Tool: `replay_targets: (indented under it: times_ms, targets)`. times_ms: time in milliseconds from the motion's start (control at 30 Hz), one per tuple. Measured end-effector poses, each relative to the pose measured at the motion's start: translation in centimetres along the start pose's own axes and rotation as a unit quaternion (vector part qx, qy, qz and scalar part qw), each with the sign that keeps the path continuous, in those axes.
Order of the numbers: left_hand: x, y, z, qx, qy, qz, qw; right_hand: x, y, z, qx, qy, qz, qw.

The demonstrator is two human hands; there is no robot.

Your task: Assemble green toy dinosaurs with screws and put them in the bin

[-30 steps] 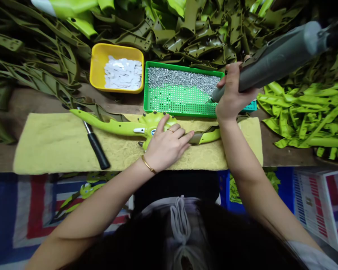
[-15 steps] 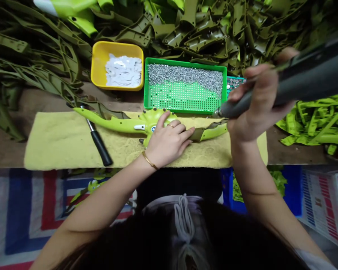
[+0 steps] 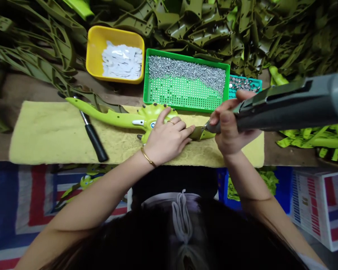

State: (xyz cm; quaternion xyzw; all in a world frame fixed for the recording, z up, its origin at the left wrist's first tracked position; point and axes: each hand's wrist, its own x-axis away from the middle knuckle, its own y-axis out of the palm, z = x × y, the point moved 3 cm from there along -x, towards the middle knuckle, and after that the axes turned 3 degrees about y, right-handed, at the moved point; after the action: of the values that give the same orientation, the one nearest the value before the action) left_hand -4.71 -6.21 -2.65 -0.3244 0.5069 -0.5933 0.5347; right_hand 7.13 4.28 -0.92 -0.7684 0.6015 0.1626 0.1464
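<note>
On the yellow cloth [image 3: 45, 131] lies a long lime-green and olive plastic toy [image 3: 115, 120] with a frilled, dinosaur-like head. My left hand [image 3: 167, 138] is laid over its middle, fingers curled onto it and holding it down. Gripped in my right hand [image 3: 235, 131] is a grey and black electric screwdriver [image 3: 290, 114], nearly level, its tip at the olive part of the toy just right of my left fingers. Whether the tip sits on a screw cannot be made out. A black-handled hammer [image 3: 95, 142] rests left, its head partly hidden by the toy's tail.
Behind the cloth stand a yellow tub [image 3: 94, 52] of white pieces, a green perforated basket [image 3: 183, 92] of screws and a teal tray [image 3: 259, 84] of small metal discs. Olive plastic parts [image 3: 197, 33] pile up at the back; lime-green parts [image 3: 321, 137] lie right.
My right hand has brought the screwdriver left and down, from above the toy's right end to the olive part. My left hand stays on the toy. The camera view has shifted slightly.
</note>
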Motion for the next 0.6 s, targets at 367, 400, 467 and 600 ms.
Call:
replay_targets:
  times_ms: [367, 400, 467, 600]
  targets:
    - [5.4, -2.5, -2.3, 0.082, -0.069, 0.211, 0.972, -7.6, 2.1, 4.4, 0.005, -0.045, 0.187, 0.981]
    - [6.8, -2.6, -3.0, 0.093, -0.134, 0.236, 0.958, -7.4, 2.1, 4.8, 0.001, -0.050, 0.200, 0.978]
    - [9.4, -2.4, -4.4, 0.154, -0.283, 0.259, 0.910, -6.9, 2.1, 5.6, 0.004, -0.055, 0.204, 0.977]
    - [11.2, -0.6, -5.0, 0.468, -0.458, 0.182, 0.734, -7.3, 2.2, 6.7, 0.027, -0.045, 0.170, 0.984]
